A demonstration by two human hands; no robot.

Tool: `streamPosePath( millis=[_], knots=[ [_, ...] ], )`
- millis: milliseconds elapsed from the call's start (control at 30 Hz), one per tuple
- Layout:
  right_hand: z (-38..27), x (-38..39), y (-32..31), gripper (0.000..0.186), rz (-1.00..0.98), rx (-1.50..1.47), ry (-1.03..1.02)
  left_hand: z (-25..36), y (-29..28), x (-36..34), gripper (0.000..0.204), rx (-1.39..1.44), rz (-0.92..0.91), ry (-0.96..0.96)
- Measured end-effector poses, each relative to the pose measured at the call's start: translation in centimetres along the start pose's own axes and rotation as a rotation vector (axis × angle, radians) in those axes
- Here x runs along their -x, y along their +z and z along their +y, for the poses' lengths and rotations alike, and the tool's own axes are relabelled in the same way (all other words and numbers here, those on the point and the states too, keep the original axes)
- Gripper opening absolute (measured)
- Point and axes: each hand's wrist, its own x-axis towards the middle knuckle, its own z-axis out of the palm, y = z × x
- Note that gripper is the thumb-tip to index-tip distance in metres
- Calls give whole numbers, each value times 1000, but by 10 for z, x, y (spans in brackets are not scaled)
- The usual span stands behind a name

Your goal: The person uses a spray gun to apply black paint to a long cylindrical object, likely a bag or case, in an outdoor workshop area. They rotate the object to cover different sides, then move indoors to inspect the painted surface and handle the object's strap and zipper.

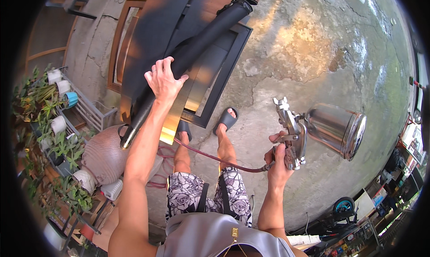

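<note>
My right hand (pixel 282 165) is wrapped round the grip of a silver spray gun (pixel 290 136). A shiny metal paint cup (pixel 336 130) is fixed to the gun's side, tilted over to the right. From the grip, a dark red air hose (pixel 215 159) runs left past my legs. My left hand (pixel 165 80) is closed over a long black post (pixel 204 39), fingers curled on its far side. The post slants from lower left to upper right, with a brown end piece at the top. Beneath it lie dark panels and a black frame (pixel 244 37).
A wooden-edged frame (pixel 114 46) sits left of the panels. A large ribbed clay jar (pixel 104 155) stands near the post's lower end. Potted plants (pixel 67 145) crowd the left side. Loops of hose lie by my left foot. A wheel (pixel 343 206) and clutter are at lower right.
</note>
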Motion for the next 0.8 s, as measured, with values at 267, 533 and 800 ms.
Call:
streamPosePath(
  millis=[267, 533, 800],
  knots=[
    [-14, 1, 15, 36, 8, 105, -106, -2, -4, 5, 71, 74, -27, 73],
    [-30, -13, 18, 33, 61, 158, -223, 7, -2, 9, 73, 46, -70, 20],
    [-42, -28, 18, 32, 113, 177, -273, 13, 0, 5, 78, 31, -87, 26]
  ],
)
